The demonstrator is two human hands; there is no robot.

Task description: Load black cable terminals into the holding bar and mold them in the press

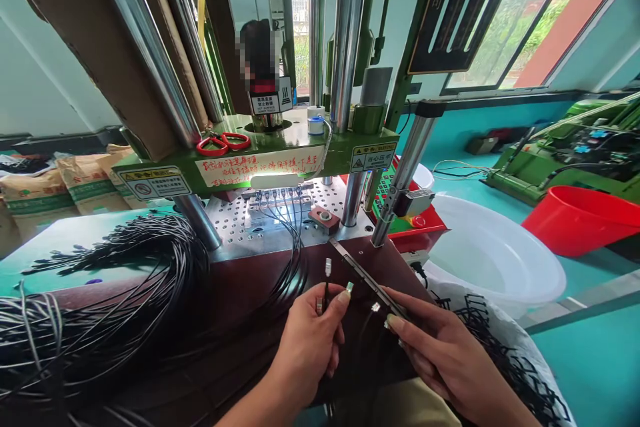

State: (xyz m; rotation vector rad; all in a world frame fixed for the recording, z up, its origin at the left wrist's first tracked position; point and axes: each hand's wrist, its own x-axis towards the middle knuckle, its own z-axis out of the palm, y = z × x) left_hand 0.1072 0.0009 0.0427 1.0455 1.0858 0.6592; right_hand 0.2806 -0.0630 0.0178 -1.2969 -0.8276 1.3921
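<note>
My left hand [313, 337] is closed on black cables; their small metal connectors [328, 267] stick up past the thumb and fingers. To its right, my right hand [440, 347] is closed around the near end of a long, narrow metal bar [367, 279], whose far end points toward the press. Small pale connectors [375, 307] show between the two hands, close to my right fingertips. In the lit press a clear mould [273, 212] holds a row of cable ends, and their black cables [295, 247] run down over the dark table edge.
A large bundle of black cables [170, 247] lies at the left. Red scissors [223, 143] rest on the green press beam [280, 163]. A reddish block [324, 219] sits on the perforated plate [230, 220]. At the right are a white tub [500, 253] and red bucket [580, 220].
</note>
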